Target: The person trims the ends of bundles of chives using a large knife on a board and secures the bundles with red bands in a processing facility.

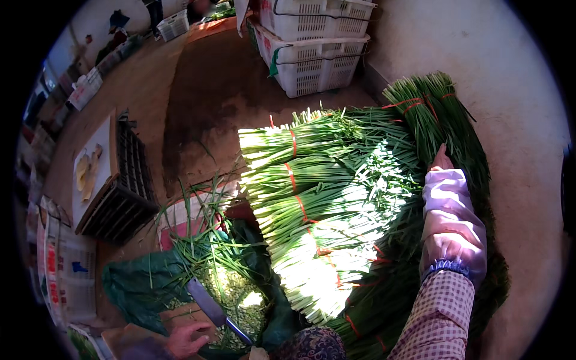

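Observation:
My right hand [442, 158] reaches along the wall side and touches the leaves of a tied green bundle [407, 105], probably garlic chives; most of its fingers are hidden, so its grip is unclear. Beside it, another tied bundle [438, 92] leans against the wall. Between my hands lies a large stack of similar bundles [310, 180], bound with red ties, pale cut ends facing left. My left hand [191, 339], fingers apart and holding nothing, is at the bottom beside a cardboard piece [186, 317]. Near it, a broad-bladed knife [207, 301] rests over chopped stalk ends [231, 288].
Loose leaves [204, 243] spill over a green sack [139, 279] at lower left. A black crate [135, 180] bears a white board [96, 157] with yellowish gloves [87, 171]. Stacked white plastic crates [315, 63] stand ahead. A pale wall [517, 148] bounds the right side.

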`<state>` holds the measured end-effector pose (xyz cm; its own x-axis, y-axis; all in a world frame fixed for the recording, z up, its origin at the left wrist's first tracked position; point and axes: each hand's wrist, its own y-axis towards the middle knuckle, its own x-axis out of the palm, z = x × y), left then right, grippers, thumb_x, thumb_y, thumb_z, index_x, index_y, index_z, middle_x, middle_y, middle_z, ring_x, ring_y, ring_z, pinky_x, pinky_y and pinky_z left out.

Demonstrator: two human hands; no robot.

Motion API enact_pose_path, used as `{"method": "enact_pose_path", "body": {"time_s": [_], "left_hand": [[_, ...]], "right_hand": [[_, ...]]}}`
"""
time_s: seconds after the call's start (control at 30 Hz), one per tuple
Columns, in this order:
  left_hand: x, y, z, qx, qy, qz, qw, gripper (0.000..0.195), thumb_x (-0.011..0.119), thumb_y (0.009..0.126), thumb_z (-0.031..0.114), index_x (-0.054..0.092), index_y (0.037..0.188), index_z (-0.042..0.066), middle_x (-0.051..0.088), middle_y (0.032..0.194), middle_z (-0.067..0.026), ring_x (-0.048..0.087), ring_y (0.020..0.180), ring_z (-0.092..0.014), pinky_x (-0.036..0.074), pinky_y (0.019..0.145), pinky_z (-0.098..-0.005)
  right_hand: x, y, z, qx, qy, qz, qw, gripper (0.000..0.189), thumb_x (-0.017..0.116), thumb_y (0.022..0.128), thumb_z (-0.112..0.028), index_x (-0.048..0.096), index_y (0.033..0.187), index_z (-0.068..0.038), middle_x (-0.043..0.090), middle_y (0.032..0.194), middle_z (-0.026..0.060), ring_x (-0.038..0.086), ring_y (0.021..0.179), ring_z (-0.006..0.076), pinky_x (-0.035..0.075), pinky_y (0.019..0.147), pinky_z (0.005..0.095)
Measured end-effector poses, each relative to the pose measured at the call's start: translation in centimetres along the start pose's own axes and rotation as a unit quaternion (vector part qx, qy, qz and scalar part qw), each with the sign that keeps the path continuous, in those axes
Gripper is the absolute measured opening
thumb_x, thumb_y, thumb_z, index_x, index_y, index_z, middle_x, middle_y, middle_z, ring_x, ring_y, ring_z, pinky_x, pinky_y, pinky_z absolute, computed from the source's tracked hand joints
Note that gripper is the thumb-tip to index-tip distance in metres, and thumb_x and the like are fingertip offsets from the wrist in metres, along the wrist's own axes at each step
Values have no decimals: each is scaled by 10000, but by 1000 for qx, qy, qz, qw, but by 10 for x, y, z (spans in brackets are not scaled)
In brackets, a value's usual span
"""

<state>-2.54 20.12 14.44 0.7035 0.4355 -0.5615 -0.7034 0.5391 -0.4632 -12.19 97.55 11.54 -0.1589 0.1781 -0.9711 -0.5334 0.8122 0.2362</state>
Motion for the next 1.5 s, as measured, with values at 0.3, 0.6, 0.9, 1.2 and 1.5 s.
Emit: {"method": "enact_pose_path", "body": {"time_s": [0.3,0.6,0.9,1.2,1.5], "left_hand": [[36,30,15,-1,-136,-49,989,370,677,882,129,613,1239,57,674,1141,-109,640,1076,-217,502,903,-336],[30,100,111,155,-473,-40,866,515,621,954,238,465,1378,-8,575,1316,-125,524,1237,-210,391,1067,-367],[-10,-4,101,351,-762,88,537,690,564,948,462,362,1462,48,496,1415,-124,484,1295,-282,369,1106,-445],[-102,-177,-38,305,-627,403,593,709,736,820,292,425,1399,26,554,1323,-126,572,1180,-281,481,1016,-446],[-104,-237,-88,287,-645,453,545,675,810,741,171,494,1315,10,606,1220,-97,607,1090,-224,501,959,-377]], "right_hand": [[-106,34,-22,-102,278,-2,955,224,593,659,-46,657,853,43,646,677,97,615,617,191,471,611,343],[-337,-189,-60,-243,513,-312,762,408,578,710,-61,650,1084,85,702,960,81,642,856,145,502,793,264],[-355,-414,-114,-239,517,-461,681,537,722,723,7,584,1239,74,692,1055,70,629,947,131,487,866,266],[-350,-557,-235,-471,539,-291,635,336,629,820,48,612,1152,2,675,981,121,652,851,173,525,745,282],[-336,-714,-312,-628,455,-191,601,180,715,800,-53,646,966,-52,650,861,137,641,722,323,515,626,389]]}}
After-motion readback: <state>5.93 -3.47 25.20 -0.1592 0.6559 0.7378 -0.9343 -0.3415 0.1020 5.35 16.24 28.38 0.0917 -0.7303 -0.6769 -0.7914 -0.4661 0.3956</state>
